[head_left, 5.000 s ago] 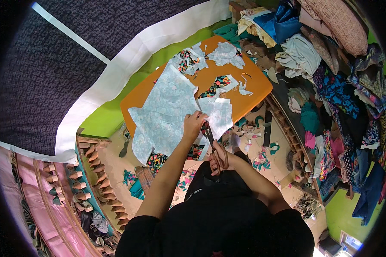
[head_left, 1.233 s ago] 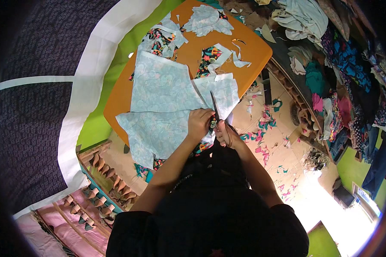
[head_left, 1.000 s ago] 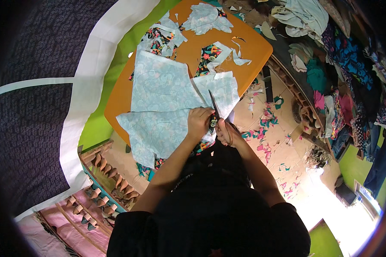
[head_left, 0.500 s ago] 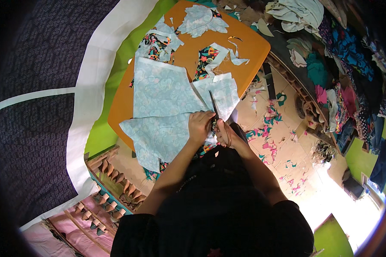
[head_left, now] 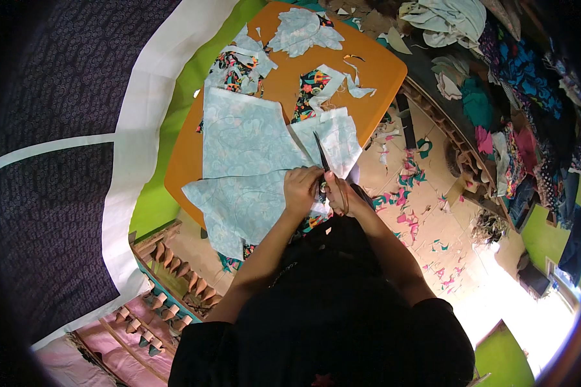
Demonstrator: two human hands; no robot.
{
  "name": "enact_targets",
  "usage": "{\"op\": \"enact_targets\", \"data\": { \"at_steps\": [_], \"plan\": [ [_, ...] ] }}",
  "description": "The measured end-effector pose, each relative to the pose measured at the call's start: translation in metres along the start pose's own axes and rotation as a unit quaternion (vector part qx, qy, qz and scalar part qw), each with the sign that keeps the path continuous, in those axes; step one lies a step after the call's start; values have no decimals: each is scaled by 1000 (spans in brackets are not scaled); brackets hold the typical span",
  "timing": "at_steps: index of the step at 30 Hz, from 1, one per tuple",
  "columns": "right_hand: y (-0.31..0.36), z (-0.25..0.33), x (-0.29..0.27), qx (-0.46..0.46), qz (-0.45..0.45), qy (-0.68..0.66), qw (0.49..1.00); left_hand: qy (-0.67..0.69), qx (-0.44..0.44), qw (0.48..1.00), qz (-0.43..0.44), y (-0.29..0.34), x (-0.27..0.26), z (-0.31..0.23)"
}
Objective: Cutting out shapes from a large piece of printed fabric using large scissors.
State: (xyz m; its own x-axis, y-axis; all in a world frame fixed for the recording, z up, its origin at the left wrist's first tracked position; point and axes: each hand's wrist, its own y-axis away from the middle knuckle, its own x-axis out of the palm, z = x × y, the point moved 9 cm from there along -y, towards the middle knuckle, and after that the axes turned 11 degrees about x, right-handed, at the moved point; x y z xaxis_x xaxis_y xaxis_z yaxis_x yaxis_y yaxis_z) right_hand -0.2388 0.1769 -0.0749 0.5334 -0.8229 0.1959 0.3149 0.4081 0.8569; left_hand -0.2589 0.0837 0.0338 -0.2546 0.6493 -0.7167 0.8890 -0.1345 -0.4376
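Orange tabletop (head_left: 281, 82) bears pale-blue patterned cloth (head_left: 252, 138); left hand (head_left: 301, 191), back up, fingers bent closed on cloth; right hand (head_left: 341, 197) curls tightly round dark metal scissors (head_left: 322, 153)

Orange, round-cornered surface (head_left: 384, 64), read as a clock from its middle, twelve at the far end. Spread across seven to nine o'clock and running past the near edge — a large pale blue fabric piece (head_left: 245, 142), faintly patterned. At four, a smaller pale flap (head_left: 340, 129), hard to tell whether joined to it. At one, near the middle, a dark floral offcut (head_left: 308, 90) edged in pale cloth; farther out at two, a thin pale strip (head_left: 356, 88). At eleven, jumbled floral and pale scraps (head_left: 237, 69). At twelve — a crumpled pale piece (head_left: 302, 32).
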Motion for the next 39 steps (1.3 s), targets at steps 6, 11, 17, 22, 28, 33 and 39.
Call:
{"op": "enact_targets", "data": {
  "at_steps": [6, 11, 17, 22, 28, 33, 39],
  "plan": [
    [2, 13, -3, -15, -31, 19, 999, 3, 2, 1000, -14, 1, -3, 1],
    [-13, 22, -6, 22, -5, 56, 998, -27, -11, 999, -30, -2, -10, 5],
    [-13, 43, -1, 45, 18, 131, 990, -20, -15, 998, -57, -5, -22, 7],
    [-15, 72, 4, 61, 31, 164, 984, -29, -30, 993, -112, -4, -32, 17],
    [-26, 84, 5, 102, 82, 209, 969, -80, -66, 978, -182, -4, -43, 14],
    [-31, 110, 17, 54, 65, 227, 970, -93, -105, 964, -228, 4, -47, 20],
    [-36, 121, 32, 172, 119, 221, 952, -140, -128, 940, -283, 0, -66, 15]
  ]
}}
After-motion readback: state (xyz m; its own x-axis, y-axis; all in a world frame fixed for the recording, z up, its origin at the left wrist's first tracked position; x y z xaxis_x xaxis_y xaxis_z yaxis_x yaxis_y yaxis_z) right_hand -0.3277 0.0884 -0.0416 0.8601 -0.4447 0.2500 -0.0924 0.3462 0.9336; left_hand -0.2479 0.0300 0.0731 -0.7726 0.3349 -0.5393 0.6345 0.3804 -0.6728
